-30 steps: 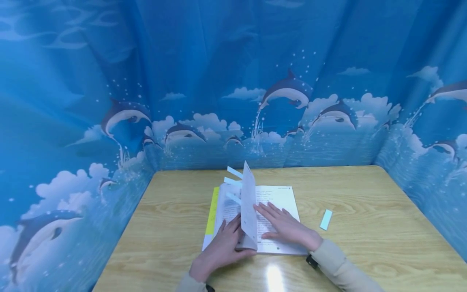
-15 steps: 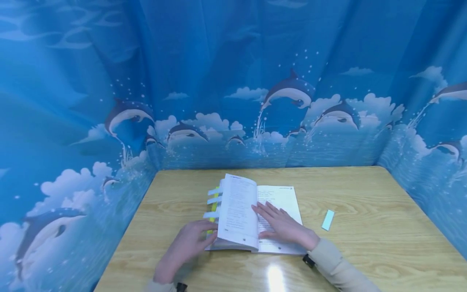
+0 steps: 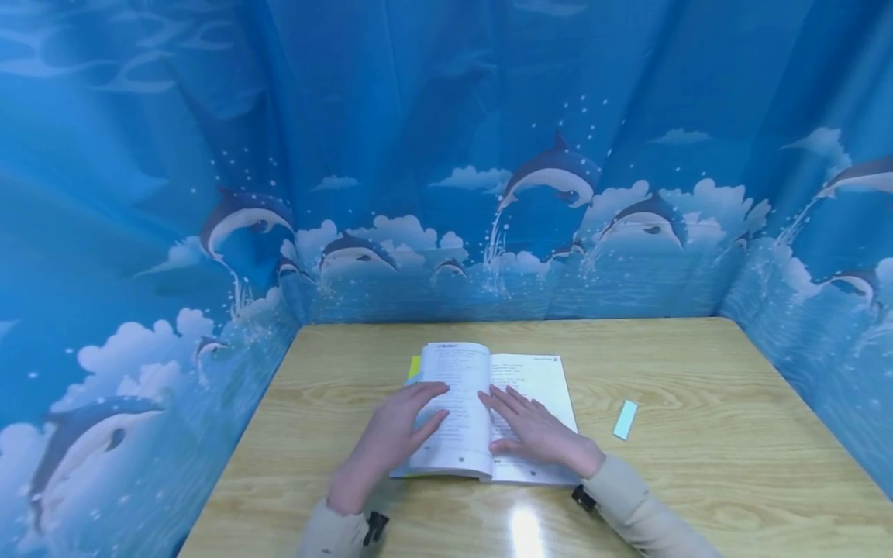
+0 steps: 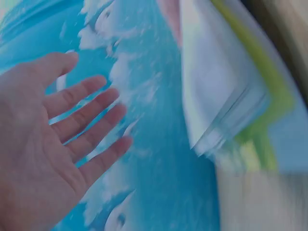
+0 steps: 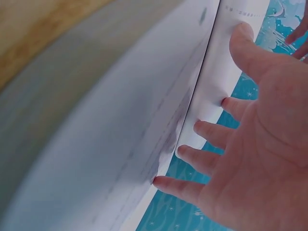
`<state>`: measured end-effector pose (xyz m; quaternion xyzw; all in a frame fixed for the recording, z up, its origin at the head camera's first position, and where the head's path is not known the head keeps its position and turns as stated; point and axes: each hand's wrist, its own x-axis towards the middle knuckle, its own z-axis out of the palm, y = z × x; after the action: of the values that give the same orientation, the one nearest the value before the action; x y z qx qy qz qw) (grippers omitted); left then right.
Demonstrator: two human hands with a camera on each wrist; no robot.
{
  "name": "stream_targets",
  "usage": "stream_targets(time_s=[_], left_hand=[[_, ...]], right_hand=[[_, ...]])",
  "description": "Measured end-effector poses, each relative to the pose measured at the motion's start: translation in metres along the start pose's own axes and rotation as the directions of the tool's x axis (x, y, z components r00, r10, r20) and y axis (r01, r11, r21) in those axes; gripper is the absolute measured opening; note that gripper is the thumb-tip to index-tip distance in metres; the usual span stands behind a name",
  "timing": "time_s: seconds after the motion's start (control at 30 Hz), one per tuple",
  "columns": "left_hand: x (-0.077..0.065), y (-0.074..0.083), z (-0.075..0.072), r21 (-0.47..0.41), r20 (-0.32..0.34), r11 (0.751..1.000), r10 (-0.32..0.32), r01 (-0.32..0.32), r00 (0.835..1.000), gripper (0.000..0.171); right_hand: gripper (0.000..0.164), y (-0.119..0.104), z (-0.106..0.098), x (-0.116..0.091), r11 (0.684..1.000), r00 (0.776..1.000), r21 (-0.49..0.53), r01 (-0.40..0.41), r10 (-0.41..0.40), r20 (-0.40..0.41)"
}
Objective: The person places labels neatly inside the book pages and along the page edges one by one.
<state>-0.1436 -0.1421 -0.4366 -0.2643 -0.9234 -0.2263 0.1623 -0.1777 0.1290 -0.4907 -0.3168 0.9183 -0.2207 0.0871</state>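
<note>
An open book (image 3: 467,364) lies on the table, with printed pages on both sides of its fold. Over its left page hovers my left hand (image 3: 394,426), fingers spread and relaxed; in the left wrist view the palm and the book's page edges (image 4: 226,120) stand apart. My right hand (image 3: 540,434) rests on the right page beside the fold, its fingers straight, and the right wrist view has the fingertips (image 5: 183,150) at the paper. A yellow-green strip (image 3: 415,364) shows past the book's left edge. Most of the pale sticky tabs there are hidden.
A small pale-blue strip (image 3: 625,419) lies on the wooden table (image 3: 698,372) to the right of the book. Behind and at both sides hangs a blue curtain (image 3: 418,155) printed with dolphins.
A raised leaf has turned over to the left and now lies flat, covering most of the tabs. My left hand moved out left, then back over the left page. The right hand stays in place.
</note>
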Motion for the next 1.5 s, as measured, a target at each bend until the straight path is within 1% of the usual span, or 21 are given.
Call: stream_targets(time_s=[0.1,0.2,0.3,0.4,0.57,0.63,0.77,0.83,0.93,1.07,1.17,1.2,1.33,1.5], left_hand=[[0.010,0.002,0.018,-0.005,0.089,1.000,0.009,-0.009,0.996,0.048],[0.016,0.004,0.032,-0.032,0.188,0.999,-0.015,0.022,0.982,0.061],[0.020,0.007,0.041,-0.074,0.286,0.993,-0.066,0.090,0.956,0.069],[0.023,0.006,0.048,-0.084,0.360,0.985,-0.110,0.150,0.927,0.071],[0.022,0.001,0.058,-0.057,0.436,0.973,-0.176,0.222,0.883,0.071],[0.022,0.000,0.059,-0.052,0.448,0.971,-0.187,0.234,0.874,0.071],[0.021,0.000,0.060,-0.047,0.460,0.968,-0.199,0.248,0.865,0.071],[0.021,0.001,0.060,-0.040,0.471,0.967,-0.205,0.253,0.858,0.068],[0.020,0.002,0.062,-0.025,0.488,0.967,-0.208,0.252,0.848,0.063],[0.017,0.004,0.065,0.000,0.503,0.976,-0.188,0.218,0.844,0.060],[0.017,0.006,0.065,0.003,0.511,0.980,-0.171,0.197,0.842,0.060],[0.017,0.007,0.065,0.003,0.517,0.980,-0.172,0.199,0.839,0.060],[0.017,0.009,0.062,-0.007,0.525,0.978,-0.175,0.210,0.833,0.061],[0.016,0.008,0.064,-0.039,0.528,0.974,-0.171,0.225,0.832,0.065]], right_hand=[[0.084,0.001,0.000,0.000,1.000,1.000,-0.003,0.002,-0.002,-0.001],[0.084,0.001,0.000,0.000,1.000,1.000,0.000,0.002,-0.002,-0.001],[0.085,0.001,-0.001,0.000,1.000,1.000,0.008,-0.005,0.005,0.004],[0.085,0.000,-0.002,-0.001,1.000,1.000,0.017,-0.009,0.009,0.007],[0.086,0.001,-0.003,-0.003,1.000,1.000,-0.013,-0.008,0.009,0.015],[0.087,0.002,-0.003,-0.003,0.999,1.000,-0.038,-0.017,0.017,0.021],[0.086,0.004,-0.003,-0.003,0.997,0.999,-0.076,-0.033,0.036,0.033],[0.083,0.005,-0.003,-0.003,0.996,0.999,-0.083,-0.026,0.029,0.033],[0.080,0.008,-0.004,-0.005,0.996,1.000,-0.086,0.008,-0.006,0.019],[0.077,0.014,-0.004,-0.011,0.992,0.999,-0.118,0.053,-0.053,0.008],[0.076,0.021,-0.003,-0.014,0.990,0.998,-0.129,0.060,-0.058,0.018],[0.075,0.023,-0.003,-0.014,0.990,0.998,-0.126,0.058,-0.056,0.023],[0.074,0.031,-0.003,-0.017,0.993,0.999,-0.106,0.047,-0.043,0.032],[0.075,0.037,-0.004,-0.023,0.991,0.999,-0.132,-0.006,0.011,0.039]])
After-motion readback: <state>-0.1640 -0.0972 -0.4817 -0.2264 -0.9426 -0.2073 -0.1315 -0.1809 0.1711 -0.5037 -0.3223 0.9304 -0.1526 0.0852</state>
